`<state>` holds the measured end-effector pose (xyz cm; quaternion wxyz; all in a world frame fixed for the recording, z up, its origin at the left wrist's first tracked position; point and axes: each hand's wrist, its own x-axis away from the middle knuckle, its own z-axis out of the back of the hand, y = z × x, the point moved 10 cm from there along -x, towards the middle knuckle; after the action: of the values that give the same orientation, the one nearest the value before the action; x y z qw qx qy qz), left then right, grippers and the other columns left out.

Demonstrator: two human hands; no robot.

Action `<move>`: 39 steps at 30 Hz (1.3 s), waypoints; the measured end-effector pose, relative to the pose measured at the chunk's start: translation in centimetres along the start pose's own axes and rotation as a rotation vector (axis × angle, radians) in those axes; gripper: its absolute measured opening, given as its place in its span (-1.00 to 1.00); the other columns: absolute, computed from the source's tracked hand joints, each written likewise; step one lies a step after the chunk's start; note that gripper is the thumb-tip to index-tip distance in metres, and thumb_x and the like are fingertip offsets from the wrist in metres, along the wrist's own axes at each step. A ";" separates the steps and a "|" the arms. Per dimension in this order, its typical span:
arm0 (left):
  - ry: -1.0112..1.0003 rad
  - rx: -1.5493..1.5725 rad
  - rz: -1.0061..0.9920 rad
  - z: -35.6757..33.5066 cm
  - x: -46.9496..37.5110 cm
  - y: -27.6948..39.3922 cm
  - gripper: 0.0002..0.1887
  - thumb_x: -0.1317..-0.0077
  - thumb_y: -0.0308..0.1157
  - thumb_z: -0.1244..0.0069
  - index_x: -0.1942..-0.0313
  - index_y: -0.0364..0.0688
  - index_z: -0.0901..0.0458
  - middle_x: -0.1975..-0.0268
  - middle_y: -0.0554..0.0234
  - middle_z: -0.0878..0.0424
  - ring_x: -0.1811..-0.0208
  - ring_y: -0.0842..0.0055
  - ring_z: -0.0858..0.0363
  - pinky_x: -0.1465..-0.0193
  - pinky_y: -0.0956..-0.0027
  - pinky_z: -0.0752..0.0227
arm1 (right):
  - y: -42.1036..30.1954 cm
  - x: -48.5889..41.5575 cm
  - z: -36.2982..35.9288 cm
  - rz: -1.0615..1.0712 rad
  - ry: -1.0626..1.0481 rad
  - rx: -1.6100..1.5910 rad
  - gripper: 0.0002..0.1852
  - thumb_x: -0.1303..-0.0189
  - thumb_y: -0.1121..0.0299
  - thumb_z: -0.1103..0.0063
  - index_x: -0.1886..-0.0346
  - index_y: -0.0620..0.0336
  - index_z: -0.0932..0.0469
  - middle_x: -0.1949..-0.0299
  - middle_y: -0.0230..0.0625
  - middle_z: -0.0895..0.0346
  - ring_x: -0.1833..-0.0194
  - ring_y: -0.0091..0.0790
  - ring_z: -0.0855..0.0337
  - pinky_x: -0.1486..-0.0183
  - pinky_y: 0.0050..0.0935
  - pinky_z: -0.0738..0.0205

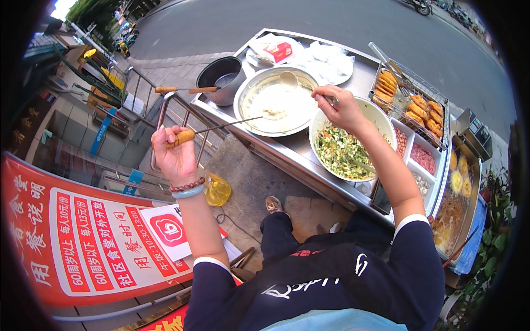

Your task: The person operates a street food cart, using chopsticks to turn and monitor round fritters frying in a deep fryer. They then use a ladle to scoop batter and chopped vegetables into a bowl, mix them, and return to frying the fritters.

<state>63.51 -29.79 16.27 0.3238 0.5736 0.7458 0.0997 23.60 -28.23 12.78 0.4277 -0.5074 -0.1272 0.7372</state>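
Observation:
My left hand (174, 155) grips the wooden handle (181, 138) of a thin metal tool, whose shaft reaches over a wide metal basin of white batter (271, 101). The tool's far end lies at the batter; its shape is unclear. My right hand (340, 108) holds the metal handle of a ladle (289, 79), with its bowl at the basin's far side. Below my right hand stands a white bowl of chopped vegetables (341, 147), its upper rim partly hidden by the hand and forearm.
A dark pot (223, 80) with wooden-handled tools across it stands left of the basin. At right are a wire rack (445, 120) of fried pieces, white trays of meat (423, 159), and a fryer (476, 173) with food in oil. An oil jug (217, 190) stands on the ground.

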 end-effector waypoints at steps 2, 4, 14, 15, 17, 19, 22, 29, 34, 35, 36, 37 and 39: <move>-0.028 -0.024 0.006 -0.3 -0.3 0.1 -0.89 -0.36 -0.48 -0.08 0.38 -0.12 -0.56 0.47 0.35 -0.43 0.21 0.46 -0.52 -0.12 0.21 -0.32 | 0.6 -0.6 -0.3 0.024 -0.026 0.049 -0.82 -0.32 0.48 -0.17 0.06 0.25 -0.65 0.18 -0.17 -0.70 0.19 -0.29 -0.73 0.10 -0.38 -0.59; -0.046 -0.035 0.026 -0.6 -0.9 0.1 -0.89 -0.36 -0.48 -0.08 0.37 -0.11 -0.56 0.47 0.36 -0.44 0.20 0.46 -0.52 -0.12 0.21 -0.33 | 3.4 -1.1 -0.8 -0.149 -0.074 -0.137 -0.79 -0.37 0.46 -0.16 -0.01 0.20 -0.65 0.18 -0.23 -0.70 0.19 -0.38 -0.71 0.08 -0.41 -0.60; -0.043 0.019 0.132 0.2 -3.6 -0.4 -0.80 -0.40 -0.43 -0.06 0.44 -0.14 -0.49 0.51 0.37 -0.38 0.19 0.49 -0.50 -0.17 0.16 -0.34 | 14.8 -1.5 0.1 -0.564 -0.048 -0.786 -0.69 -0.51 0.36 -0.05 -0.17 0.32 -0.57 0.12 -0.26 -0.68 0.14 -0.53 -0.66 -0.02 -0.54 -0.60; -0.059 0.035 0.151 0.1 -4.0 -0.6 -0.80 -0.41 -0.42 -0.06 0.43 -0.14 -0.49 0.51 0.37 -0.39 0.19 0.49 -0.50 -0.17 0.15 -0.35 | 16.0 -1.3 0.3 -0.645 -0.017 -0.811 -0.69 -0.50 0.35 -0.06 -0.17 0.32 -0.57 0.13 -0.27 -0.68 0.14 -0.54 -0.66 -0.02 -0.54 -0.60; -0.069 0.063 0.184 -0.1 -4.8 -0.9 -0.81 -0.41 -0.41 -0.06 0.42 -0.14 -0.50 0.51 0.36 -0.39 0.19 0.49 -0.50 -0.18 0.15 -0.35 | 15.7 -2.3 0.2 -0.587 -0.087 -0.890 -0.69 -0.51 0.34 -0.03 -0.15 0.32 -0.58 0.12 -0.25 -0.68 0.14 -0.55 -0.66 -0.02 -0.54 -0.59; -0.134 0.043 0.184 -0.8 -5.4 -1.2 -0.81 -0.41 -0.39 -0.06 0.41 -0.12 -0.50 0.49 0.37 -0.41 0.18 0.49 -0.50 -0.18 0.16 -0.36 | 15.9 -3.2 0.2 -0.634 -0.102 -0.849 -0.69 -0.52 0.34 -0.02 -0.14 0.33 -0.58 0.12 -0.25 -0.68 0.14 -0.55 -0.67 -0.02 -0.55 -0.59; -0.126 0.000 0.162 -0.9 -5.9 -2.0 -0.86 -0.33 -0.48 -0.11 0.41 -0.09 -0.55 0.48 0.39 -0.40 0.23 0.50 -0.47 -0.11 0.20 -0.36 | 13.4 -5.9 -0.8 -0.533 -0.265 -0.792 -0.70 -0.50 0.28 -0.08 -0.07 0.32 -0.62 0.11 -0.25 -0.68 0.11 -0.52 -0.66 -0.05 -0.53 -0.57; -0.163 0.003 0.179 -1.2 -5.7 -2.8 -0.84 -0.33 -0.50 -0.09 0.43 -0.10 -0.52 0.49 0.39 -0.39 0.21 0.49 -0.46 -0.12 0.25 -0.35 | 10.1 -11.2 -4.8 -0.457 -0.506 -0.514 -0.70 -0.50 0.22 -0.08 0.04 0.27 -0.65 0.19 -0.35 -0.65 0.17 -0.57 -0.59 0.03 -0.57 -0.52; -0.212 -0.046 0.144 -0.6 -5.7 -1.7 -0.83 -0.37 -0.43 -0.08 0.41 -0.09 -0.49 0.48 0.39 -0.40 0.17 0.48 -0.46 -0.17 0.19 -0.33 | 12.8 -12.6 -6.0 -0.593 -0.499 -0.452 -0.69 -0.51 0.18 -0.06 0.15 0.22 -0.67 0.26 -0.38 -0.65 0.27 -0.59 -0.61 0.13 -0.59 -0.55; -0.229 -0.061 0.141 -0.4 -5.8 -1.3 -0.83 -0.39 -0.39 -0.07 0.40 -0.08 -0.48 0.47 0.40 -0.40 0.16 0.48 -0.46 -0.20 0.16 -0.32 | 14.0 -12.5 -5.6 -0.642 -0.469 -0.430 -0.68 -0.51 0.17 -0.06 0.17 0.22 -0.67 0.27 -0.39 -0.65 0.29 -0.60 -0.62 0.16 -0.59 -0.55; -0.199 -0.054 0.152 0.2 -5.9 -1.1 -0.82 -0.39 -0.39 -0.07 0.41 -0.09 -0.48 0.47 0.39 -0.40 0.16 0.47 -0.46 -0.19 0.16 -0.33 | 14.7 -12.3 -5.4 -0.667 -0.459 -0.489 -0.68 -0.52 0.17 -0.04 0.17 0.22 -0.66 0.27 -0.39 -0.65 0.31 -0.62 -0.62 0.17 -0.60 -0.56; -0.190 -0.054 0.148 0.6 -6.0 -0.8 -0.82 -0.39 -0.39 -0.07 0.41 -0.09 -0.48 0.47 0.39 -0.40 0.16 0.47 -0.46 -0.19 0.16 -0.33 | 15.6 -11.9 -4.9 -0.708 -0.438 -0.526 -0.67 -0.53 0.16 -0.01 0.18 0.21 -0.66 0.27 -0.40 -0.65 0.32 -0.63 -0.62 0.18 -0.61 -0.57; -0.167 -0.059 0.135 1.3 -6.1 -0.3 -0.81 -0.40 -0.39 -0.07 0.41 -0.09 -0.47 0.47 0.39 -0.39 0.16 0.47 -0.46 -0.19 0.15 -0.35 | 17.4 -11.0 -4.2 -0.767 -0.399 -0.574 -0.65 -0.55 0.15 0.03 0.17 0.21 -0.65 0.27 -0.40 -0.65 0.32 -0.65 -0.62 0.18 -0.62 -0.59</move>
<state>64.86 -35.78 17.34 0.3941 0.6190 0.6727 0.0950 19.79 -48.08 7.15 0.4780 -0.3711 -0.5801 0.5453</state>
